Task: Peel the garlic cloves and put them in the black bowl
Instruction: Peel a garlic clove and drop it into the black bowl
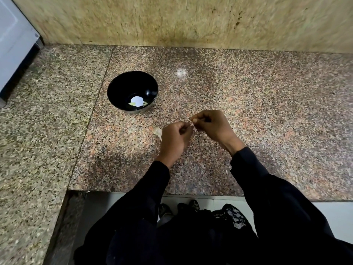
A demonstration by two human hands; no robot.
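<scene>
The left hand and right hand both pinch one small pale garlic clove between curled fingertips over the speckled granite counter; the glossy black round bowl, holding pale peeled cloves, sits beyond the left hand; no writing is readable.

Single view, head-worn, wide-angle. Looks forward and steeply down onto a speckled stone counter, near enough that both sleeves fill the bottom edge. Wall at 12 o'clock, feet and floor at 6. Straight edges bow toward the corners. No second view.
</scene>
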